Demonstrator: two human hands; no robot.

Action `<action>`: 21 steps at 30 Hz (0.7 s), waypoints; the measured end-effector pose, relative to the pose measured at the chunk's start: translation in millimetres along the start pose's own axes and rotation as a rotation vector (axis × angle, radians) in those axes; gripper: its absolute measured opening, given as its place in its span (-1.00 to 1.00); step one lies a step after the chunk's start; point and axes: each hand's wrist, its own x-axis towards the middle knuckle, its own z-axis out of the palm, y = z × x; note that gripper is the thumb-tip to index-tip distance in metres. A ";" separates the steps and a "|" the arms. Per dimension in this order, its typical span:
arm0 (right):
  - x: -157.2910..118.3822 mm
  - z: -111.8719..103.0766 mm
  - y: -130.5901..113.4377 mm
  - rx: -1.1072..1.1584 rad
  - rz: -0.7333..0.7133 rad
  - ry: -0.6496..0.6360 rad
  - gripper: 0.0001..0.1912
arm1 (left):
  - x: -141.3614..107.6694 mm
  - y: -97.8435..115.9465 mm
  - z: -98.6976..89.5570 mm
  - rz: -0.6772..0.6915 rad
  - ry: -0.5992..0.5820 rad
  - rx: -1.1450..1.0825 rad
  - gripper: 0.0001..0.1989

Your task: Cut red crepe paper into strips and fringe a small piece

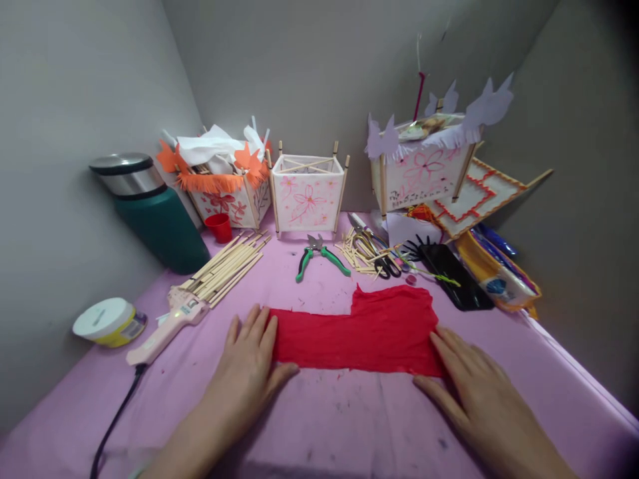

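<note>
Taking the middle of the purple-covered table (324,426) as the dial, with twelve pointing away from the person, I am seeing a red sheet (344,342) lying near the centre, between the two hands. It is looking thin and creased, and I cannot tell whether it is paper or cloth. Its deeper part is reaching up toward one o'clock.

The left hand (244,362) is resting at the sheet's nine o'clock end, fingers spread, thumb by the near edge. The right hand (472,379) is touching the other end, around three to four. Neither is clenching anything; both are lying loosely flattened rather than pinching.

What is worrying me is the sheet itself. Were the hands to pull apart unevenly, it could be tearing at the inner corner where the narrow strip is meeting the deeper part, since strain would be gathering there. Light pressure at the ends could also be letting the middle ruck up.

At nine to ten, a pink glue gun (167,329) is lying with its cord (117,412) trailing toward seven; I cannot tell whether it is hot, but a careless left forearm could be snagging that cord. Toward twelve, green-handled pliers (316,246) are sitting clear of the sheet.
</note>
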 end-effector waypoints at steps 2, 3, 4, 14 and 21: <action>6.6 -8.9 -12.8 0.077 -0.084 0.087 -0.46 | 1.2 5.9 -5.2 0.078 0.119 -0.085 -0.64; 11.0 -12.6 -21.7 0.132 -0.154 0.101 -0.58 | 2.2 10.2 -8.2 0.125 0.135 -0.134 -0.75; 15.4 -15.3 -31.1 0.182 -0.218 0.093 -0.69 | 3.2 14.7 -10.8 0.166 0.120 -0.169 -0.78; 35.0 -4.2 -57.2 0.235 -0.292 0.071 -0.72 | 8.8 34.4 -21.0 0.122 -0.133 -0.113 -0.83; 39.2 -1.6 -53.6 0.338 -0.175 -0.053 -0.74 | 17.0 54.6 -17.9 0.005 -0.188 -0.002 -0.85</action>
